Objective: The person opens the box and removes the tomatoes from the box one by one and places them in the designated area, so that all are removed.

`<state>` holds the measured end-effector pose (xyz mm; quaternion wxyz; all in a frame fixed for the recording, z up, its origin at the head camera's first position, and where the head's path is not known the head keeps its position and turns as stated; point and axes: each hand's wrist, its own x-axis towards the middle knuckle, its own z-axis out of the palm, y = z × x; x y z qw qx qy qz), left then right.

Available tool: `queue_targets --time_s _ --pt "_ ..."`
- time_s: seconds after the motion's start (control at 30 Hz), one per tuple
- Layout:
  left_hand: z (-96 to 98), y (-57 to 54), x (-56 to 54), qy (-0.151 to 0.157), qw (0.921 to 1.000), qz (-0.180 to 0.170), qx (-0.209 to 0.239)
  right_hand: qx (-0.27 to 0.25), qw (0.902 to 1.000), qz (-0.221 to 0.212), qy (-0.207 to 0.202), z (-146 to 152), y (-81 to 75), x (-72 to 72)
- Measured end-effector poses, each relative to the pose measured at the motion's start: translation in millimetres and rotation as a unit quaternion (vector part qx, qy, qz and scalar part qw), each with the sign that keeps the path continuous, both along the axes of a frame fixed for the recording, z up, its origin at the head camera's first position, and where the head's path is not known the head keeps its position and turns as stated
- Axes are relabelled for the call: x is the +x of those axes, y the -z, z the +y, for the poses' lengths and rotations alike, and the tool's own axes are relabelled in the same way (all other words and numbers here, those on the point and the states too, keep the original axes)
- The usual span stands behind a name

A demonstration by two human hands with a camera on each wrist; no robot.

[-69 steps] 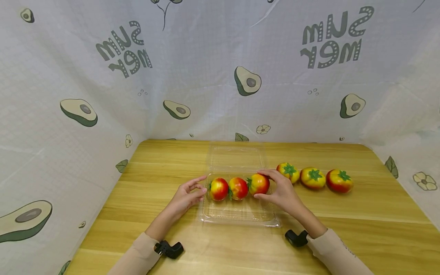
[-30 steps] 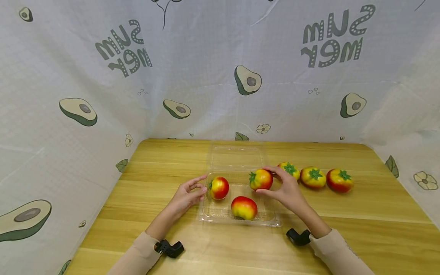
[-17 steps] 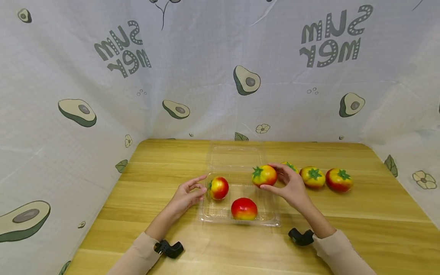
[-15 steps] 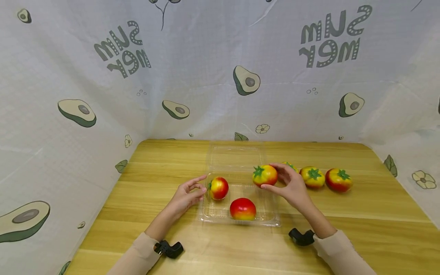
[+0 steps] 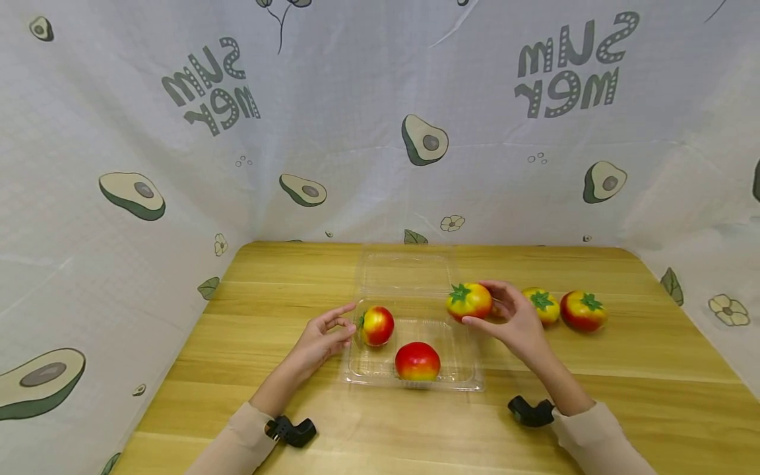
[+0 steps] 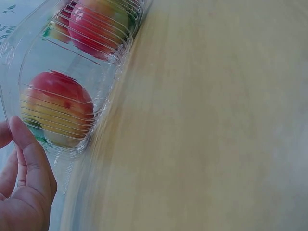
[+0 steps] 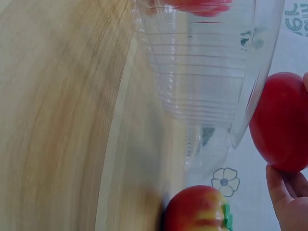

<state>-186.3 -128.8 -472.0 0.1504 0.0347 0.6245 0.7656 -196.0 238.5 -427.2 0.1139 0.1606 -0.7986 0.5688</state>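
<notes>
Showing shiny yellow shoulders, a red underside and a green star-shaped cap, the held fruit (image 5: 469, 301) is hanging above the table (image 5: 285, 290), just beside the right edge of the clear container (image 5: 458, 359). The right hand (image 5: 515, 323) is curling thumb and fingers around it; the left hand (image 5: 325, 338) is pinching the container's left rim. Compared with the earliest frame, the held fruit is sitting farther right, and the red-topped fruit (image 5: 417, 361) is lying nearer the front wall, out of the row. Ribbed, transparent plastic is catching light over grained yellow wood.
</notes>
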Motion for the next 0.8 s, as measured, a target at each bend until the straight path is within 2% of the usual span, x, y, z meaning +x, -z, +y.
queue_targets --time_s 0.37,0.8 --pt "-1.0 0.6 1.0 0.001 1.0000 -0.002 0.002 0.030 0.9993 -0.016 0.015 12.3 0.1 5.3" --pt "-0.4 0.2 0.2 0.001 1.0000 0.001 0.002 0.012 0.9994 -0.022 0.023 26.6 2.7 12.5"
